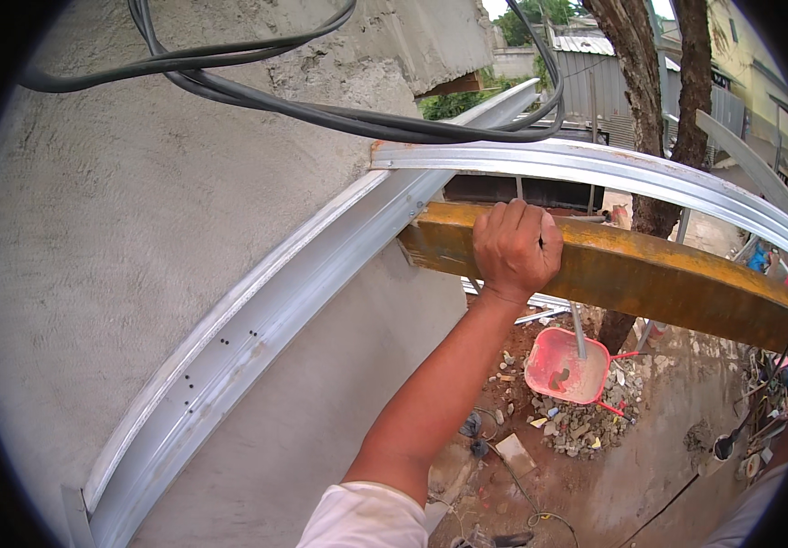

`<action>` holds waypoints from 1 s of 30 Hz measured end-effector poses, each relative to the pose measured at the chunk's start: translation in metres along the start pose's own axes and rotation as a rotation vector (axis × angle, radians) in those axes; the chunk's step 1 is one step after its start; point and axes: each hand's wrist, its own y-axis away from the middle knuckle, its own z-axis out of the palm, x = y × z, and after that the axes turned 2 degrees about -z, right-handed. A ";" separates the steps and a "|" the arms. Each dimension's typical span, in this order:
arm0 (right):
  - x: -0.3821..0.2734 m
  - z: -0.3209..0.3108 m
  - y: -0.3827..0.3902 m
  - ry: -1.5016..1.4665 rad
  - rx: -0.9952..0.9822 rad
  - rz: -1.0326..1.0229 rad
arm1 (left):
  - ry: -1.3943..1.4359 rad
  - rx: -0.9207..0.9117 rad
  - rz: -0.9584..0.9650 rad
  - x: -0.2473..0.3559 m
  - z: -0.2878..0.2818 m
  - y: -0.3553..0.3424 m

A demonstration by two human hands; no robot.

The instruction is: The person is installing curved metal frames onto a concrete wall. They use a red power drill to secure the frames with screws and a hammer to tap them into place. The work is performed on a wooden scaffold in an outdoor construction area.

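My left hand (516, 248) is closed over the upper edge of a rusty yellow-brown steel beam (668, 279), its knuckles up. The beam runs from the middle of the view toward the right rim. Its left end meets a silvery metal channel (275, 310) that slants along the grey wall. Above the beam, a second galvanized metal channel (613, 166) stretches to the right from the wall. Of my right arm only a sleeve (752, 513) and part of a dim forearm show at the right rim; the right hand is out of sight.
Black cables (321, 114) loop across the top, in front of the rough plastered wall (120, 219). Far below lie a red wheelbarrow (569, 367) and rubble (590, 427) on muddy ground. A tree trunk (636, 82) rises behind the beam, near a corrugated metal shed (586, 87).
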 end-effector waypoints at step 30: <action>0.076 0.020 -0.082 -0.164 0.119 0.056 | -0.048 -0.028 0.003 -0.003 -0.006 0.006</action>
